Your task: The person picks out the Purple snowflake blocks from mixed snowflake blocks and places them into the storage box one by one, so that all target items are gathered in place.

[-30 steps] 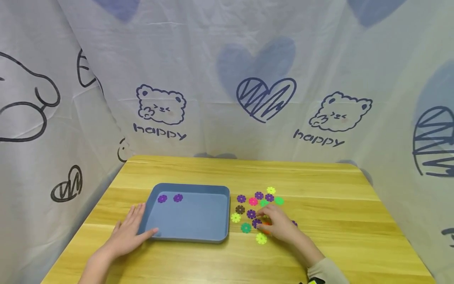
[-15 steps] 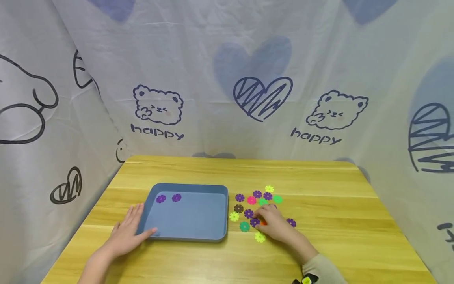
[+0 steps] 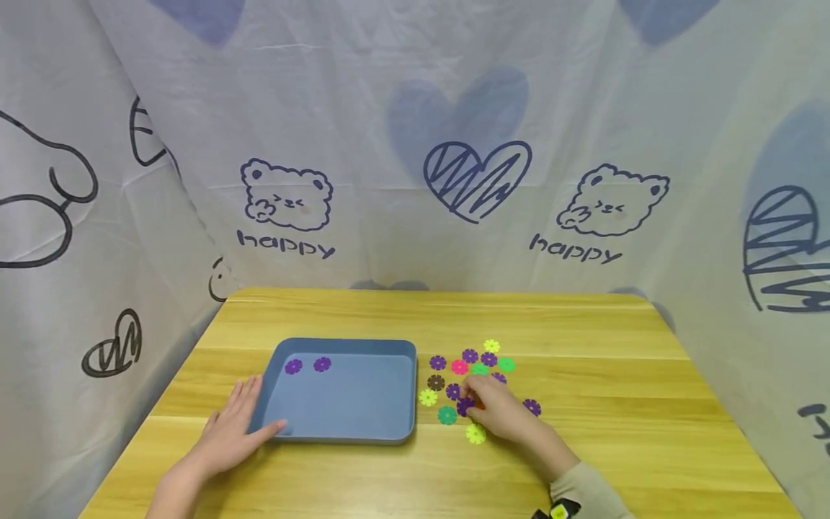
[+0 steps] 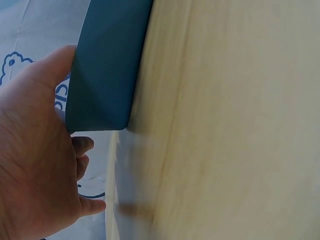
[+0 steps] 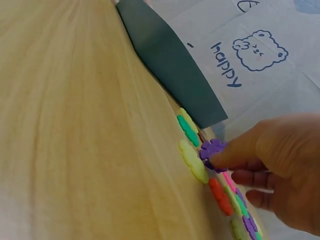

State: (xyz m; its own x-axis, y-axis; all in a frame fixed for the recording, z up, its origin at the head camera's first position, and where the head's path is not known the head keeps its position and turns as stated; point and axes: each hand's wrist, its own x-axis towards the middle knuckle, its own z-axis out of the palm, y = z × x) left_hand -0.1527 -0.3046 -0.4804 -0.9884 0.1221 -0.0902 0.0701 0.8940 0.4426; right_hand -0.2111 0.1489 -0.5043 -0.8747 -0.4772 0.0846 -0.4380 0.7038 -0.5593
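Note:
In the head view my left hand [image 3: 223,432] rests at the front left corner of a blue-grey tray [image 3: 405,432]. Its fingers lie straight along the outer left wall; the thumb touches the front rim. Two purple flower-shaped plastic discs [image 3: 294,367] lie inside the tray. Right of it, my right hand [image 3: 499,411] is over a scatter of similar discs. Its thumb and fingers pinch a purple flower-shaped disc [image 5: 212,150], which looks tilted up in the right wrist view. The palm partly hides an orange disc [image 5: 220,196].
Around the right hand lie loose discs: a teal one [image 3: 447,415], a dark brown one [image 3: 436,383], a pink one [image 3: 460,367], and several yellow, green and purple ones. Wooden tabletop [image 3: 363,483] surrounds them. A printed curtain [image 3: 382,238] hangs behind the table and at its sides.
My right hand's thumb and fingers have drawn together on the purple disc. The left hand and tray hold their place; the head view has shifted slightly.

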